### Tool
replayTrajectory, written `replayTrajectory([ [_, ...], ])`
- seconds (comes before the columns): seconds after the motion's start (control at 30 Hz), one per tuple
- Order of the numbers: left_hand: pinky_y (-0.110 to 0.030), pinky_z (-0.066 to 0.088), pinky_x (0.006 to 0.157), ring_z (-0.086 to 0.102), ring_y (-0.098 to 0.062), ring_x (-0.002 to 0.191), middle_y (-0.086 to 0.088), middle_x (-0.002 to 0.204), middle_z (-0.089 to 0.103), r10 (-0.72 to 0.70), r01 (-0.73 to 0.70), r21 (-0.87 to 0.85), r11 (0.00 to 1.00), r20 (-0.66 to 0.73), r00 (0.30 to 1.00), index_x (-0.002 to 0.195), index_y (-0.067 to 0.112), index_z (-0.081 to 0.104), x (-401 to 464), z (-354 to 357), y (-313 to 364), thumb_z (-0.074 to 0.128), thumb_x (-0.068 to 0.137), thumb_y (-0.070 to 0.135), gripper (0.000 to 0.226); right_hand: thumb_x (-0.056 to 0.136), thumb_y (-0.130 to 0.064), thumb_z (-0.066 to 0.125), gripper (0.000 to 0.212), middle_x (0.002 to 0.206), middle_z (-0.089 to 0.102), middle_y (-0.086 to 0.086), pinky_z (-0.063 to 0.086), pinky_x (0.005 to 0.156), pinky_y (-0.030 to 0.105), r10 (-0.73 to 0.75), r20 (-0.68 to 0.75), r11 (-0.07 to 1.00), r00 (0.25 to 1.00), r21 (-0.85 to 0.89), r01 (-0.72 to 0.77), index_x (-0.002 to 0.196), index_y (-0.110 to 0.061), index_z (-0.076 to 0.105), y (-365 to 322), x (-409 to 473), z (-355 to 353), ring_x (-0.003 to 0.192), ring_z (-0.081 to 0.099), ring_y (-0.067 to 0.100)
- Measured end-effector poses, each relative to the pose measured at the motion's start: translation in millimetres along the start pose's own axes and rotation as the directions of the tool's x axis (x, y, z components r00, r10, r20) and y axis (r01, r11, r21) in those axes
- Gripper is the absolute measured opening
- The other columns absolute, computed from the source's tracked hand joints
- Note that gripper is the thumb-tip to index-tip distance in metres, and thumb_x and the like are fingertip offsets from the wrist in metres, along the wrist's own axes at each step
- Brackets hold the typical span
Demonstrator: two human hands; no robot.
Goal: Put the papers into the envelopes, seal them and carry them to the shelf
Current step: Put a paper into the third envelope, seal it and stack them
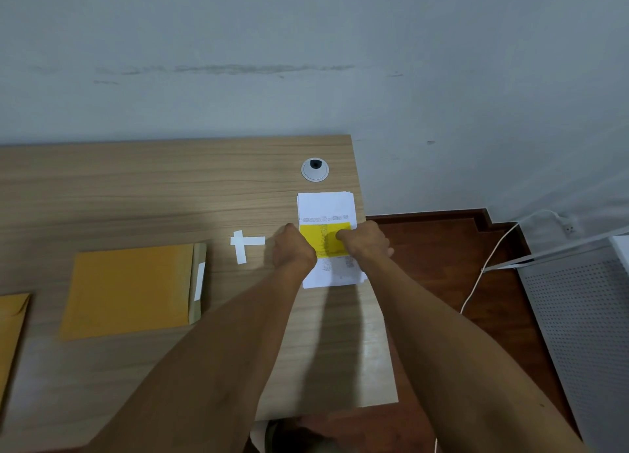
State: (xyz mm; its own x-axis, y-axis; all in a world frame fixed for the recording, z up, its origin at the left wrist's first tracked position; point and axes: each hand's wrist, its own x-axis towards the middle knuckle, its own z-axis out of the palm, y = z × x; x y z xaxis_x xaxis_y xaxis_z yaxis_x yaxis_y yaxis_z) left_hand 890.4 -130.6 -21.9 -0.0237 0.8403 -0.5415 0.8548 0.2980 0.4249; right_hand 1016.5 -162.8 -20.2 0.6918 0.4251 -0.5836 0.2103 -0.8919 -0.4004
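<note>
Fingers of left hand (293, 248) and right hand (366, 239) curled onto paper stack (326, 207), grip unclear | stack at table's (136, 187) 3 o'clock edge; envelope (129, 289) at 9 | sheets looked light, floppy, slippery; pinch both long edges.

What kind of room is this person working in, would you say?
Most likely a plain office or workroom. The wood-grain desk has a round cable grommet, a stack of printed papers lies beside a padded envelope, and a perforated metal panel stands by the bare wall.
</note>
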Motion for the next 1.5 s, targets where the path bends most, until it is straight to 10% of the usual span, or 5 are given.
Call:
replayTrajectory([
  [0.17,-0.032,0.043,0.069,0.063,-0.032,0.107,-0.011,0.116,0.064,-0.013,0.013,0.013,1.000,0.001,1.000,0.114,0.011,0.055,0,1,2,0.064,0.082,0.000,0.035,0.080,-0.029,0.067,0.042,0.134,0.046,0.013,0.041,0.085,0.033,-0.051,0.036,0.999,0.998,-0.014,0.051,0.117,-0.011,0.057,-2,-1,4,0.122,0.048,0.034],
  [0.53,-0.031,0.044,0.068,0.064,-0.031,0.104,-0.009,0.112,0.064,0.026,-0.025,-0.039,0.999,0.025,0.999,0.110,0.010,0.055,9,3,-7,0.071,0.078,0.005,0.037,0.080,-0.004,0.055,0.014,0.086,0.068,0.008,0.044,0.049,0.023,-0.266,0.128,0.919,0.955,0.332,0.212,0.088,-0.007,0.065,14,-2,3,0.072,0.060,0.024],
  [0.87,-0.039,0.057,0.086,0.071,-0.028,0.105,-0.008,0.114,0.073,0.232,0.016,-0.741,0.672,0.231,0.945,0.123,0.009,0.063,23,-35,-15,0.073,0.085,0.009,0.039,0.089,0.000,0.067,0.025,0.097,0.078,-0.001,0.060,0.082,0.037,-0.449,0.159,0.717,0.879,0.652,0.248,0.100,-0.021,0.074,10,-11,-12,0.086,0.073,0.018],
  [1.2,-0.040,0.055,0.080,0.069,-0.027,0.083,-0.010,0.091,0.076,0.234,-0.303,-0.686,0.662,-0.196,0.952,0.092,0.012,0.073,27,-45,-5,0.069,0.088,0.013,0.006,0.092,-0.009,0.056,0.015,0.073,0.068,-0.003,0.046,0.062,0.028,-0.571,-0.111,0.728,0.814,0.391,0.563,0.087,-0.013,0.070,-26,-23,-11,0.067,0.058,0.011],
  [1.5,-0.035,0.049,0.075,0.058,-0.018,0.078,-0.002,0.082,0.066,0.209,-0.327,-0.642,0.693,-0.255,0.944,0.085,0.017,0.062,28,-25,-17,0.063,0.094,0.014,0.010,0.097,-0.013,0.054,0.024,0.063,0.057,-0.008,0.038,0.054,0.022,-0.560,-0.148,0.761,0.815,0.298,0.577,0.075,-0.019,0.059,-15,-22,6,0.059,0.050,0.004],
])
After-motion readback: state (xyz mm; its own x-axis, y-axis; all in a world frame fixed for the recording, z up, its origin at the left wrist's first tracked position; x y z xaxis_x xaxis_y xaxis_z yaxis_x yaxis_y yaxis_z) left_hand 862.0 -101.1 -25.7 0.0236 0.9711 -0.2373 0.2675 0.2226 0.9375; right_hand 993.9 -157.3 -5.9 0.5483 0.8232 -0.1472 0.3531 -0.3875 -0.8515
